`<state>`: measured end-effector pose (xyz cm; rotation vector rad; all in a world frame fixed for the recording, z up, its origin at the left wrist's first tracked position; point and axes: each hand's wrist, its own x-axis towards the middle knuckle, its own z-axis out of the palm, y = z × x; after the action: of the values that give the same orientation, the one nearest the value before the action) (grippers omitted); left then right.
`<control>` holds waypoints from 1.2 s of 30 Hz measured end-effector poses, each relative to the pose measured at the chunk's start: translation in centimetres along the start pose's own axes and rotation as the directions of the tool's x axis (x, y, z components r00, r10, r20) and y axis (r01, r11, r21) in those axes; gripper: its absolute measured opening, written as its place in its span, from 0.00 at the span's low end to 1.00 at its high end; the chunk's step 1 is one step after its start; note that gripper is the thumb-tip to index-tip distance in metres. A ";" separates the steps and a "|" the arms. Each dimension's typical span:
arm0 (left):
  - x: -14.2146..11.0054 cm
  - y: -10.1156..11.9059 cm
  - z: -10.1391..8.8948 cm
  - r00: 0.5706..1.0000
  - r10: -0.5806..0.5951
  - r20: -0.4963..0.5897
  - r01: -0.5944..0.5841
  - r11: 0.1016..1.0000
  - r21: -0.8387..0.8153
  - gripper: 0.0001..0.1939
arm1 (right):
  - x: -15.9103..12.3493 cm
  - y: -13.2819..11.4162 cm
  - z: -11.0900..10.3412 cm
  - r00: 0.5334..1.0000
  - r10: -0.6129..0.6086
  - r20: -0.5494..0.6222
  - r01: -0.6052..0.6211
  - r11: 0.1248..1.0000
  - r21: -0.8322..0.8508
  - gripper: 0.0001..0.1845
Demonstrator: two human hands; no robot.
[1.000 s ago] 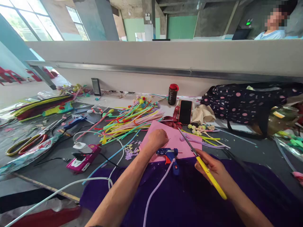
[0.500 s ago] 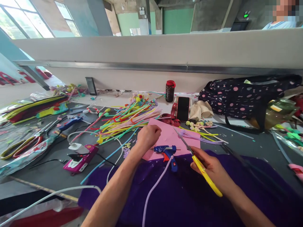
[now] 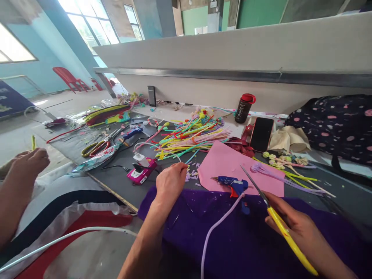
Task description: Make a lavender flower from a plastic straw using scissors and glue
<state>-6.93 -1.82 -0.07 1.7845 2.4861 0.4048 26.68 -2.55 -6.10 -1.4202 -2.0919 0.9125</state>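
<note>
Gripping yellow-handled scissors [image 3: 273, 217] blades-forward, the right hand [image 3: 293, 226] waits over the purple cloth [image 3: 232, 244] at the desk's near edge; the left hand [image 3: 170, 184], curled, pinches among pipe-cleaner scraps [image 3: 192, 176] beside the glue gun [image 3: 232, 184].

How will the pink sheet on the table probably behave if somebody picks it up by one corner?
The pink sheet lies thin and flat, so it would probably bend or droop and feel light. The blue glue gun rests on its near edge, so a lift would likely tip or drag the gun. A push might slide it easily on the dark table.
</note>
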 end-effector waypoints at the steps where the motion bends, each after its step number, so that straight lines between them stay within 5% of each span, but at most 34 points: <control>1: 0.0 0.1 0.2 1.000 -0.012 0.025 0.011 0.999 0.038 0.15 | 0.0 0.0 0.0 1.000 -0.002 -0.009 0.002 1.000 -0.007 0.32; 16: 6.3 1.8 4.7 0.981 -0.045 0.191 0.037 0.998 0.049 0.12 | -0.1 -0.4 -0.3 0.998 -0.004 0.056 0.010 0.995 -0.100 0.33; 25: 6.0 1.5 5.2 0.989 -0.069 0.134 0.108 0.943 -0.314 0.09 | -0.2 -1.0 -0.2 0.998 -0.015 0.064 0.021 0.995 -0.096 0.32; 33: 3.5 4.1 2.4 0.940 0.213 0.265 0.111 0.545 -0.831 0.13 | 0.0 -1.4 -0.1 0.994 -0.060 0.086 0.063 0.997 -0.034 0.31; 36: 2.7 5.1 2.2 0.882 0.300 0.362 0.351 0.093 -0.932 0.15 | 0.1 -1.9 -0.2 0.995 -0.072 0.067 0.072 0.997 0.000 0.31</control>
<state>-2.68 2.66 -0.64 0.9309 1.1061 1.1412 25.52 -2.89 -4.57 -1.3236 -2.1785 0.9415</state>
